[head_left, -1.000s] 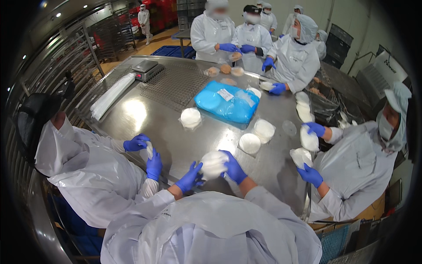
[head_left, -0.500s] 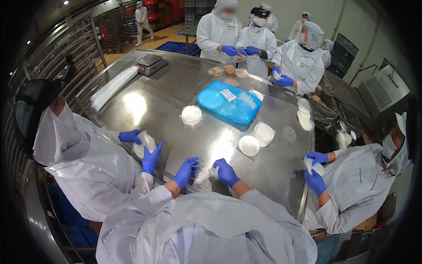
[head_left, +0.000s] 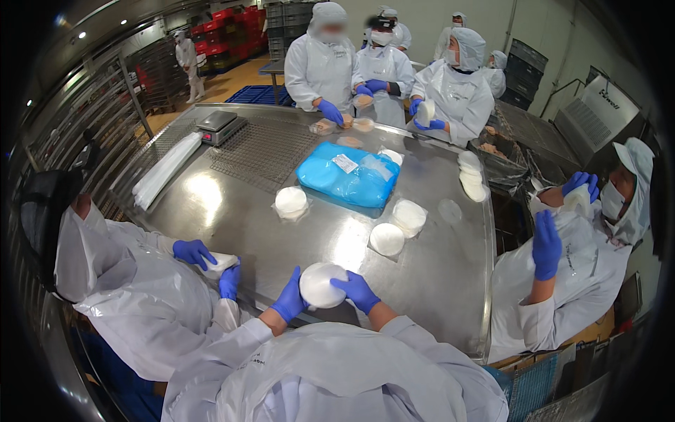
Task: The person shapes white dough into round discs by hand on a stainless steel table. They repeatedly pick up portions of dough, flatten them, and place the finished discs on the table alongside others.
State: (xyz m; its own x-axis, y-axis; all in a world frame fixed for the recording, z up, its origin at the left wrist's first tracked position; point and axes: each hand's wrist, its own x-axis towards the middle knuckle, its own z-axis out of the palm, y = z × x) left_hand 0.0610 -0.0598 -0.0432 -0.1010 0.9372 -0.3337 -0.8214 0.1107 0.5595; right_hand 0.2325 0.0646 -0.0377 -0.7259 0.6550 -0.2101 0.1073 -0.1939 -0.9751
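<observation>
Between my two blue-gloved hands is a round white disc (head_left: pixel 323 285), perhaps a thin stack, held up just over the near edge of the steel table. My left hand (head_left: pixel 290 297) grips its left side, with the fingers partly behind it. On its right side, my right hand (head_left: pixel 357 291) lays its fingers over the rim. Beyond my hands, stacks of similar discs (head_left: pixel 387 240) rest on clear film sheets. Another disc stack (head_left: pixel 290 202) lies farther left, close to a blue plastic-wrapped package (head_left: pixel 348 176).
A co-worker at my left handles folded white discs (head_left: pixel 222 262); one at my right has both hands raised. Across the steel table (head_left: pixel 246 232), people handle discs and brownish round patties (head_left: pixel 363 125). A scale (head_left: pixel 216 126), wire rack (head_left: pixel 261 151) and plastic roll (head_left: pixel 166 169) sit far left.
My hands, apart before, now meet around the white disc, which has come into full view. The right co-worker's hands have risen from the table side. My view has shifted slightly.
</observation>
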